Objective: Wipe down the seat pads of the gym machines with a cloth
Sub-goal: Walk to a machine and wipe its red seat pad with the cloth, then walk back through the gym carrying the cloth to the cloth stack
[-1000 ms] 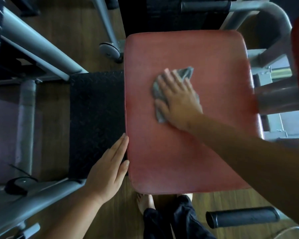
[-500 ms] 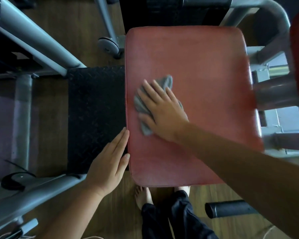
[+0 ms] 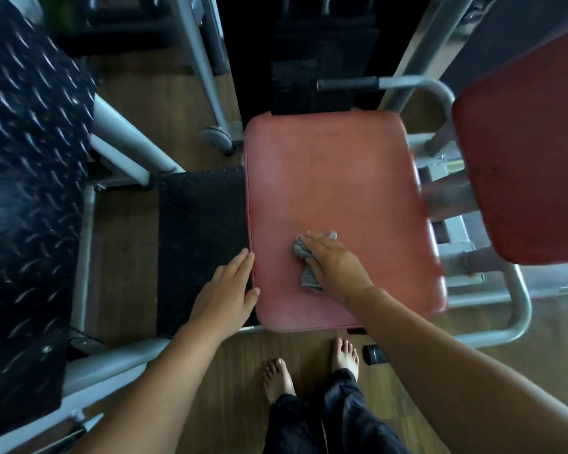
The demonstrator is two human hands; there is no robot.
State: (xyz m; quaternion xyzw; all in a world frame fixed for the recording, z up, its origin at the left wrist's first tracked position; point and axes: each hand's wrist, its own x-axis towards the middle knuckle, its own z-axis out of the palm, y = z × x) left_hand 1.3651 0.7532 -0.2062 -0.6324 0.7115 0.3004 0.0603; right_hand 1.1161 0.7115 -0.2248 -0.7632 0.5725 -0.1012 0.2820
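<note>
Tread plate left of the seat pad — our right hand presses the cloth flat, left hand straight-fingered at the pad's edge; wooden floor.

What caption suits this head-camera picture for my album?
Right hand presses grey cloth on red seat pad; left hand rests at its edge.

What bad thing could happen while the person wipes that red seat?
The grey cloth is bunched small under the right hand, so it might miss parts of the seat pad, such as the far end. The bare right foot stands close to a black-capped bar end, so a toe could get stubbed.
</note>
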